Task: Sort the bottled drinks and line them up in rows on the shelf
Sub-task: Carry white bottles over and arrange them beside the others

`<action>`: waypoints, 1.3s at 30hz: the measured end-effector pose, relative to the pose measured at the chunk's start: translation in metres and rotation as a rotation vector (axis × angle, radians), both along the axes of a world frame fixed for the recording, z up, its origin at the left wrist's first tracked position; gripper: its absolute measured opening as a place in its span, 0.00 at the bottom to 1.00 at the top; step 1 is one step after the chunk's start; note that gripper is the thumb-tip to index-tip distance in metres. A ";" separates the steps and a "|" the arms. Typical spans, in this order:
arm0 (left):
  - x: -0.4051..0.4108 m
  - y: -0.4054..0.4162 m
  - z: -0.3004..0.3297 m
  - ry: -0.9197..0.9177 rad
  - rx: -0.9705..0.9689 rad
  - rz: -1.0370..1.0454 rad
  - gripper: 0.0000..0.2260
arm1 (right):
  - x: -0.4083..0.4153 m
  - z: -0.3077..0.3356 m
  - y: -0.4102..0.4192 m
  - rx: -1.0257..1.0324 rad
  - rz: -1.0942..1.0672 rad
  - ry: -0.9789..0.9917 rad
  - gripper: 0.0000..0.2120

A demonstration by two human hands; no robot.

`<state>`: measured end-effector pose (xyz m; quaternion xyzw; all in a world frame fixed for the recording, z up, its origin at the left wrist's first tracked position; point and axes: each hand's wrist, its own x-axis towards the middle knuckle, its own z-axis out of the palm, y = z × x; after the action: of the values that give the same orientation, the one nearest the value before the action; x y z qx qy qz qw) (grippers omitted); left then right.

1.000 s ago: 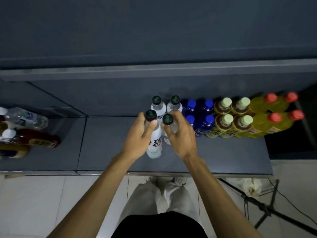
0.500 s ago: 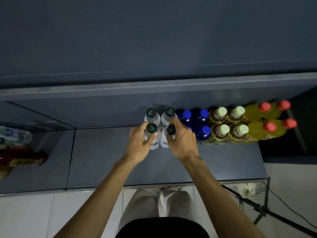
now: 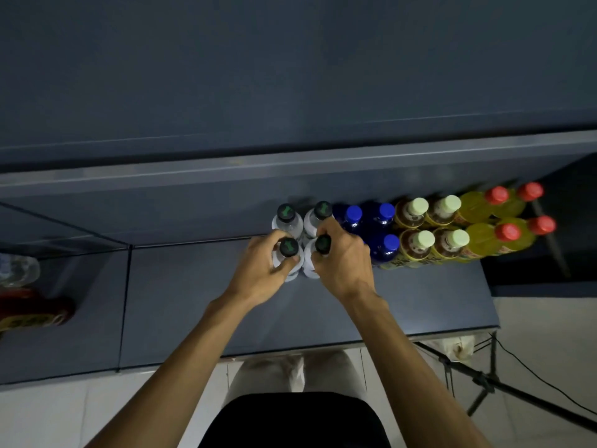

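The left hand (image 3: 261, 274) curls round the neck of the front-left white bottle (image 3: 288, 253), and the right hand (image 3: 344, 265) grips the front-right white bottle (image 3: 319, 250) likewise. Both stand on the shelf (image 3: 420, 302), just behind the fingertips sit two matching bottles, and blue bottles (image 3: 386, 244) crowd the right knuckles. A careless shove risks toppling the back pair or nudging the blue row crooked
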<state>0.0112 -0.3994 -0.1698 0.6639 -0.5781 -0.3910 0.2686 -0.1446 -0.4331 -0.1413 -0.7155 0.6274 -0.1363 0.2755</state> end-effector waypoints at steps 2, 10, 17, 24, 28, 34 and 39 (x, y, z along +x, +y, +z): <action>0.004 -0.004 -0.002 0.017 0.025 -0.008 0.10 | 0.000 -0.003 0.005 -0.029 0.024 0.009 0.10; 0.010 -0.005 0.003 0.058 0.054 -0.020 0.10 | -0.001 -0.003 0.010 -0.062 0.034 0.009 0.10; 0.005 -0.003 -0.002 0.102 -0.022 0.017 0.09 | -0.002 -0.012 0.013 -0.107 0.044 0.016 0.12; 0.004 -0.006 0.001 0.080 -0.047 -0.060 0.08 | 0.001 -0.010 0.009 -0.124 0.086 0.000 0.09; 0.001 0.002 -0.006 0.084 -0.114 -0.004 0.07 | -0.001 -0.019 0.013 -0.156 0.114 0.028 0.07; -0.002 0.015 -0.016 0.103 -0.113 0.049 0.12 | 0.004 -0.001 0.012 0.022 -0.027 -0.214 0.08; -0.004 0.032 0.002 0.244 -0.095 0.017 0.20 | 0.013 0.027 0.025 -0.062 -0.072 -0.360 0.09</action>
<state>0.0072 -0.3678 -0.1678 0.6028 -0.5532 -0.4389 0.3715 -0.1318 -0.4083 -0.1140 -0.6647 0.5888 -0.2911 0.3560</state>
